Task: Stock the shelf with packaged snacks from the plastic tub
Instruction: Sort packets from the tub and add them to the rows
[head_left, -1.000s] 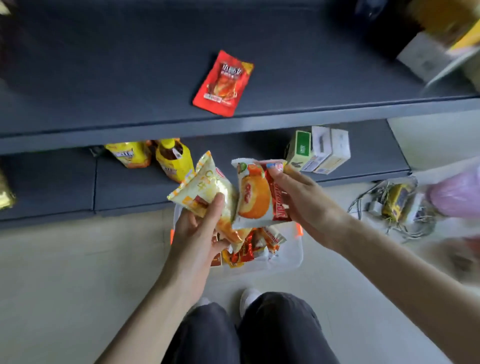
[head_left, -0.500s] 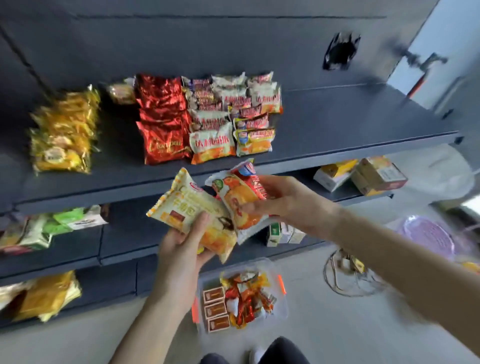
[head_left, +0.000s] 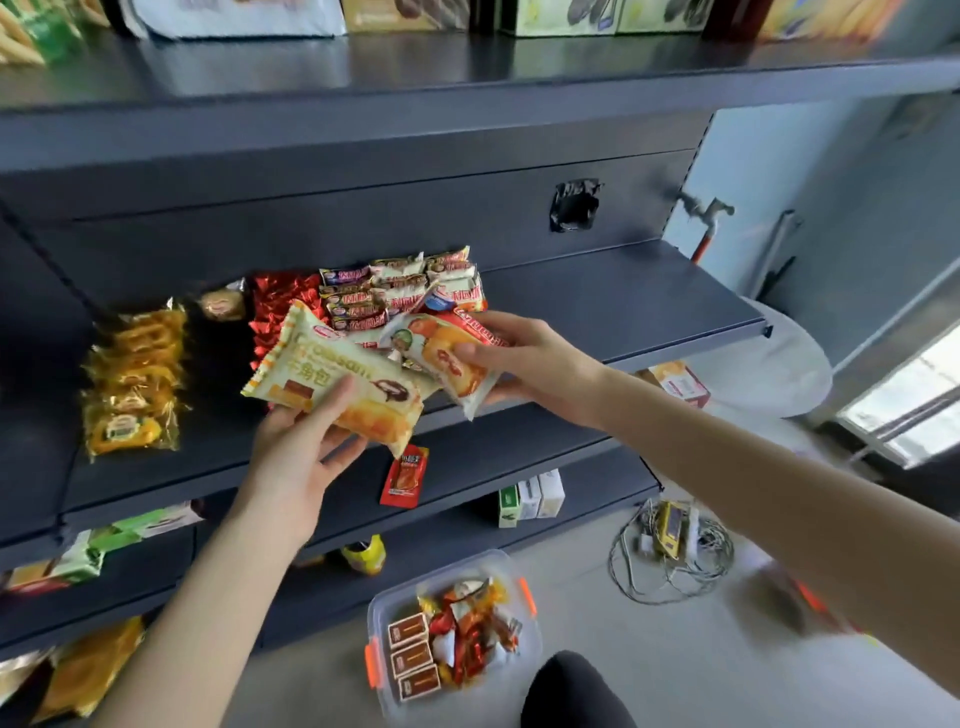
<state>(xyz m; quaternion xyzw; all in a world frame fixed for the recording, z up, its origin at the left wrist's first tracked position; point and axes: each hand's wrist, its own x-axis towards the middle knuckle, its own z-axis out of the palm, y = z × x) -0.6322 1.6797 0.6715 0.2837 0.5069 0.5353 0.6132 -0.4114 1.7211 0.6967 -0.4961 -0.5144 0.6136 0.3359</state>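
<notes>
My left hand (head_left: 298, 449) grips a cream and yellow croissant packet (head_left: 337, 376) by its lower edge. My right hand (head_left: 535, 358) pinches an orange cake packet (head_left: 441, 358) beside it. Both packets hover over the front of the dark middle shelf (head_left: 623, 306), just in front of stacked snack packets (head_left: 400, 286). The clear plastic tub (head_left: 511, 566) with orange latches stands on the floor below, holding several wrapped snacks and small brown boxes.
Yellow packets (head_left: 132, 384) and red foil packets (head_left: 280, 306) lie on the same shelf to the left. A red sachet (head_left: 405, 475) lies on the shelf below, near small cartons (head_left: 530, 496). A tangle of cables (head_left: 670, 551) lies on the floor at right.
Both hands have risen from above the tub up to the middle shelf, carrying the two packets. The view has tilted upward with them.
</notes>
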